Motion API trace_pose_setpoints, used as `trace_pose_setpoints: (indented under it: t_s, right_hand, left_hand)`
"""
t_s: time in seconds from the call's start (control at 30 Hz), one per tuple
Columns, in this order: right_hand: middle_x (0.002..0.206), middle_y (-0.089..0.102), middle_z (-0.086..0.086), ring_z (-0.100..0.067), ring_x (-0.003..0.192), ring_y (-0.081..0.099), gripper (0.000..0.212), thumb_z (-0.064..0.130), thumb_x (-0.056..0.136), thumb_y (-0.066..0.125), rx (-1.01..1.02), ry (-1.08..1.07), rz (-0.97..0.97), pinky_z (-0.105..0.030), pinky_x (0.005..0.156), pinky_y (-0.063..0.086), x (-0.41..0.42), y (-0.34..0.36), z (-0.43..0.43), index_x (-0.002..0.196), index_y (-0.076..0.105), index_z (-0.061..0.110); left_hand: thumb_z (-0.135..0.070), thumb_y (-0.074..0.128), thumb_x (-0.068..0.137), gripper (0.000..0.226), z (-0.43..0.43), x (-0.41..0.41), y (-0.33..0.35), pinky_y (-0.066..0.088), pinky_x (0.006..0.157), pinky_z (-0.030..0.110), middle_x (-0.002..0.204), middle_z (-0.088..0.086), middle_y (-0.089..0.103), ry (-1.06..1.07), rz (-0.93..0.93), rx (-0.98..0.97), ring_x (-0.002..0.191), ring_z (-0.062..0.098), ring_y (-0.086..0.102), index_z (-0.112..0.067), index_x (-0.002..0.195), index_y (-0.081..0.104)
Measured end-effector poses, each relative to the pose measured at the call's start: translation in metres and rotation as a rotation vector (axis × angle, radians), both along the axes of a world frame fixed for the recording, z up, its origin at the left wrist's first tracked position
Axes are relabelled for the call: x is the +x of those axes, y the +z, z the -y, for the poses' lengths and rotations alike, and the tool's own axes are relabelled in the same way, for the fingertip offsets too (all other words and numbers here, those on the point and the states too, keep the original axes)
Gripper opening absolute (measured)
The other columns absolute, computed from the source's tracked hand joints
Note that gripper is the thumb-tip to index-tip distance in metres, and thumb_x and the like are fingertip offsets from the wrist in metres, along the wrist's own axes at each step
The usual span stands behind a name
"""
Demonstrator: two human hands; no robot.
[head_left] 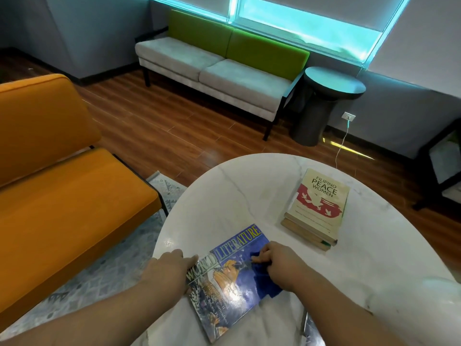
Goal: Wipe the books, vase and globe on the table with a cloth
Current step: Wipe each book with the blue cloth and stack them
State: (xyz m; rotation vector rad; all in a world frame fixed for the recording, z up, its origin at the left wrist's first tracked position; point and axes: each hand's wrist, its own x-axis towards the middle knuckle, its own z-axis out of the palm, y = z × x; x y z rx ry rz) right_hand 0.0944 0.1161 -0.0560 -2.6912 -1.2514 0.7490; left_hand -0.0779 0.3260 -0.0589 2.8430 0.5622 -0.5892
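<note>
Holding down the World Literature book (229, 283) with the left hand (172, 264), straight fingers pressing on its far left corner and curling round nothing. Pinching a blue cloth (264, 278) against the cover with the right hand (279, 263), fingers curled over the bunched fabric. Working, by the look of it, on the first book of the job, with the glossy stretch of cover nearer the body apparently not yet reached.

Lying directly between the two hands on the white marble surface (249, 196), long axis running away from the body and leaning a little right. Probably calling for strokes drawn back along that line toward the wrist, bracing from the left.

Waiting beyond the right hand, forward and to its right: a stack of books (316, 211) topped by Filipino Peace Women, well apart from the cloth and nearer the right hand than the left. Showing only as a pale blur (419, 305) outside the right forearm, possibly the globe or vase; not possible to tell which. Seeing no containers near either hand.
</note>
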Motion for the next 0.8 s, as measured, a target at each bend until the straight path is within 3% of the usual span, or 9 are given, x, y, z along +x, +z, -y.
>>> trace_pose_setpoints:
  t_s: [0.13,0.2,0.27,0.4,0.5,0.57,0.67,0.73,0.8]
  right_hand:
    - [0.110,0.055,0.009,-0.015,0.107,0.054,0.023,0.011,0.093,0.056,0.031,0.187,-0.016,-0.022,0.093,0.043,-0.017,-0.008,0.007,0.112,0.066,0.019]
    - [0.105,0.053,0.014,-0.014,0.109,0.054,0.027,0.006,0.090,0.059,0.022,0.070,-0.109,-0.019,0.093,0.041,-0.012,-0.007,0.010,0.108,0.070,0.022]
    - [0.105,0.054,0.011,-0.017,0.109,0.056,0.025,0.008,0.090,0.061,0.053,-0.054,-0.078,-0.018,0.088,0.040,-0.007,-0.002,0.010,0.102,0.071,0.028]
    - [0.137,0.047,0.006,-0.019,0.123,0.045,0.040,0.012,0.096,0.047,0.098,0.083,0.000,-0.018,0.099,0.033,-0.025,-0.009,0.007,0.132,0.058,0.026]
    - [0.131,0.051,0.010,-0.010,0.116,0.048,0.035,0.011,0.095,0.052,0.157,0.103,-0.105,-0.012,0.099,0.033,-0.028,-0.009,0.014,0.126,0.064,0.024]
    - [0.132,0.049,0.009,-0.011,0.118,0.047,0.037,0.010,0.096,0.051,0.186,0.016,-0.064,-0.009,0.099,0.030,-0.024,-0.010,0.018,0.129,0.062,0.024]
    - [0.142,0.041,0.011,-0.020,0.123,0.040,0.051,0.009,0.094,0.042,0.195,-0.029,0.063,-0.020,0.104,0.031,-0.034,-0.013,0.012,0.141,0.047,0.029]
    - [0.145,0.038,0.012,-0.022,0.122,0.040,0.054,0.010,0.093,0.041,0.173,0.043,0.018,-0.027,0.104,0.035,-0.045,-0.017,0.007,0.143,0.044,0.031]
    - [0.145,0.037,0.010,-0.020,0.123,0.039,0.052,0.007,0.095,0.039,0.137,0.111,-0.041,-0.025,0.106,0.032,-0.045,-0.015,0.007,0.141,0.047,0.031]
  left_hand:
    - [-0.039,0.055,0.091,0.068,0.000,0.000,0.001,0.038,0.088,0.033,0.124,-0.002,0.046,0.000,0.003,0.001,0.116,0.019,0.046,-0.042,0.149,0.019]
    - [-0.040,0.055,0.092,0.068,0.000,-0.001,0.000,0.038,0.087,0.033,0.123,-0.002,0.046,0.003,0.000,-0.008,0.116,0.019,0.046,-0.042,0.149,0.019]
    - [-0.040,0.055,0.092,0.068,0.000,-0.001,0.000,0.038,0.087,0.033,0.123,-0.002,0.046,0.004,0.000,-0.008,0.116,0.019,0.046,-0.042,0.149,0.019]
    - [-0.042,0.057,0.090,0.070,0.000,0.000,0.001,0.039,0.087,0.033,0.122,-0.002,0.046,-0.004,-0.006,-0.006,0.115,0.019,0.047,-0.042,0.149,0.020]
    - [-0.043,0.057,0.090,0.070,0.000,0.000,0.000,0.039,0.085,0.032,0.121,-0.002,0.046,-0.002,-0.002,-0.015,0.114,0.018,0.047,-0.042,0.149,0.020]
    - [-0.041,0.057,0.090,0.070,0.000,0.000,0.001,0.039,0.087,0.033,0.123,-0.002,0.046,-0.002,-0.008,-0.012,0.116,0.019,0.046,-0.041,0.149,0.019]
    - [-0.041,0.057,0.090,0.070,0.000,0.001,0.001,0.039,0.087,0.032,0.123,-0.001,0.045,-0.010,-0.011,0.002,0.116,0.019,0.047,-0.041,0.149,0.019]
    - [-0.041,0.057,0.090,0.069,0.000,0.001,0.001,0.039,0.086,0.032,0.122,-0.001,0.046,-0.014,-0.010,0.002,0.115,0.019,0.047,-0.041,0.149,0.020]
    - [-0.041,0.056,0.090,0.070,0.000,0.001,0.000,0.039,0.087,0.032,0.123,-0.001,0.045,-0.013,-0.013,0.000,0.116,0.019,0.046,-0.042,0.149,0.019]
